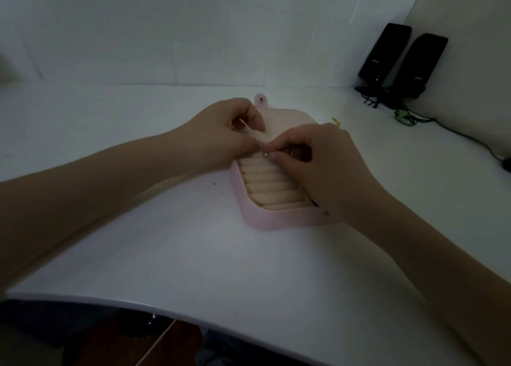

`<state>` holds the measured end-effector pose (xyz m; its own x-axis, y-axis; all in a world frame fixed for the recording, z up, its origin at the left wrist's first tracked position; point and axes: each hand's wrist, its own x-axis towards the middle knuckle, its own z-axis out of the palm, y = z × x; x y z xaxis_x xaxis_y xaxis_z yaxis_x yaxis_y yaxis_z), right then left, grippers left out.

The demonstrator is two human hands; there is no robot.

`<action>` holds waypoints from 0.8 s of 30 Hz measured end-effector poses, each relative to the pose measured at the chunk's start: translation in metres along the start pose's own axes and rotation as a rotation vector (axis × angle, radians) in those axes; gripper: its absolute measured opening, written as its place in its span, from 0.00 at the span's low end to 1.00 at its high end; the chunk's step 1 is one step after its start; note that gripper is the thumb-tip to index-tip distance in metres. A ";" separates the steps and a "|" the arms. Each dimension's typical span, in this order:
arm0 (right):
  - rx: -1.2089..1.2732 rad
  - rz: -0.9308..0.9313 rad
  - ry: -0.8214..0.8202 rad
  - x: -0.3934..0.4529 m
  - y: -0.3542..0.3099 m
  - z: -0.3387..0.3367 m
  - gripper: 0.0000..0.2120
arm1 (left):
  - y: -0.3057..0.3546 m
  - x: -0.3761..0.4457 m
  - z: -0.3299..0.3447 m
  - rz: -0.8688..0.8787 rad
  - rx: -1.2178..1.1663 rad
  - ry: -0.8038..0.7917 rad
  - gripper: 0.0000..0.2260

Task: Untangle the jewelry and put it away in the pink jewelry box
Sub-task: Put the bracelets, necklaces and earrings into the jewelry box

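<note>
The pink jewelry box lies open in the middle of the white table, its beige padded ring rolls showing and its snap tab at the far end. My left hand hovers over the box's far left part, fingers curled, pinching a pale flap or strip there. My right hand covers the box's right side and pinches a small shiny piece of jewelry at the top ring roll. The two hands' fingertips nearly meet there. The dim light hides what kind of jewelry it is.
Two black speakers stand at the back right corner with tangled cables running along the right wall. A small yellowish item lies just beyond my right hand. The table's front edge curves close to me.
</note>
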<state>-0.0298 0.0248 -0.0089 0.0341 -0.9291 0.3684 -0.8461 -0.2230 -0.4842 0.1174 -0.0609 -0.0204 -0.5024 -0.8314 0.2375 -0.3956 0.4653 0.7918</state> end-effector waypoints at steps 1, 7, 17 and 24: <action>-0.004 -0.003 -0.006 0.000 0.000 -0.001 0.05 | 0.002 0.001 0.002 -0.034 -0.041 -0.004 0.09; 0.062 -0.002 0.002 -0.001 -0.001 -0.006 0.08 | 0.006 -0.001 0.004 -0.101 -0.150 -0.029 0.08; 0.325 0.225 -0.169 0.009 0.007 -0.049 0.05 | 0.005 -0.001 0.006 -0.100 -0.162 -0.003 0.09; 0.207 0.461 0.305 0.025 0.082 -0.065 0.06 | 0.004 -0.002 0.007 -0.112 -0.260 -0.018 0.10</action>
<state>-0.1332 0.0025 0.0118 -0.4933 -0.8236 0.2799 -0.6149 0.1026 -0.7819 0.1112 -0.0553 -0.0212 -0.4810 -0.8666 0.1327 -0.2401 0.2758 0.9307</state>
